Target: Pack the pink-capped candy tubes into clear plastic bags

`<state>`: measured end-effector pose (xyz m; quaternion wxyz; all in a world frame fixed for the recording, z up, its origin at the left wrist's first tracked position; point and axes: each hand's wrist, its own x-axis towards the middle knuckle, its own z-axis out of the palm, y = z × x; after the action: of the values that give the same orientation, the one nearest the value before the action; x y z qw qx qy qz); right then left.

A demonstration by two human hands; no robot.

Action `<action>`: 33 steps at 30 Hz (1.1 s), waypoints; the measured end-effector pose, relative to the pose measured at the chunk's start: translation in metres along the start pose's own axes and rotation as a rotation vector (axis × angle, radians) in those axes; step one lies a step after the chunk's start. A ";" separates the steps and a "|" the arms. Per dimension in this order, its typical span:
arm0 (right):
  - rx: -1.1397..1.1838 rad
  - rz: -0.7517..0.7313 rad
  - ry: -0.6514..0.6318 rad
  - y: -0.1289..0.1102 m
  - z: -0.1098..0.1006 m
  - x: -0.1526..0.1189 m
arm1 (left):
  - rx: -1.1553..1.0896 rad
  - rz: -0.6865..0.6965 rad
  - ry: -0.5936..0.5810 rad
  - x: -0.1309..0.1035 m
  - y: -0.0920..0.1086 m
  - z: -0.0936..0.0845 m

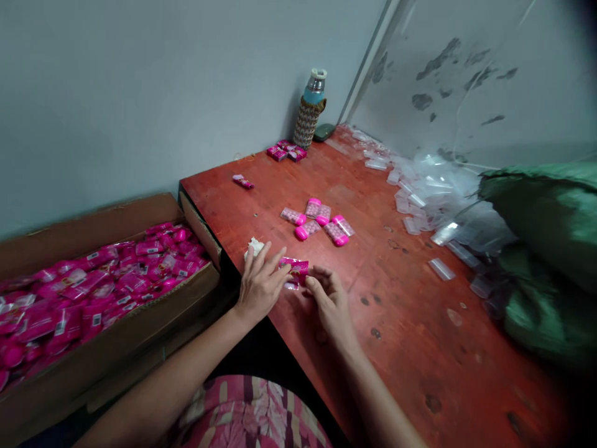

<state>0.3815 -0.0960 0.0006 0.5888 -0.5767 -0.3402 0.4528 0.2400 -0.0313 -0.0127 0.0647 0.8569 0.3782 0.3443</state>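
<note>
A pink printed sleeve (298,267) lies between my two hands near the table's front edge. My left hand (262,280) is over its left end, with the fingers apart and the fingertips touching it. My right hand (328,297) pinches its right end between thumb and fingers. White crumpled material (254,246) sits beside the fingers of my left hand. Just beyond my hands, several clear containers with pink caps (336,233) and small pale balls inside lie in a loose group.
A cardboard box (186,302) of pink packages stands left of the red table (396,330). Clear plastic cases (441,269) and a green sack (545,261) are at the right. Toward the back are a bottle (308,115), pink packs (278,153) and a single sleeve (243,181).
</note>
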 end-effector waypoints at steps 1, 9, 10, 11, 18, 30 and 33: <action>0.045 0.009 -0.007 -0.003 0.002 0.006 | -0.059 -0.008 0.010 0.001 0.003 -0.002; 0.141 0.073 -0.111 -0.014 0.006 0.023 | -1.170 -0.783 -0.250 0.008 0.016 -0.019; 0.109 0.084 -0.152 -0.015 0.006 0.024 | -1.286 -0.839 -0.290 0.009 0.017 -0.019; 0.064 0.095 -0.197 -0.016 0.005 0.025 | -1.372 -0.882 -0.305 0.010 0.017 -0.019; -0.849 -0.368 -0.255 -0.034 -0.012 0.083 | -1.450 -1.117 -0.160 0.008 0.017 -0.018; -1.708 -0.579 -0.430 -0.036 -0.017 0.134 | -1.572 -1.394 0.095 0.011 0.005 -0.026; -1.689 -0.502 -0.412 -0.038 -0.019 0.122 | -1.658 -1.418 0.188 0.016 0.005 -0.026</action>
<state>0.4485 0.0124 0.0216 -0.0216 -0.6333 -0.7736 0.0049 0.2343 -0.0281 0.0172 0.7755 0.1050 0.4399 0.4405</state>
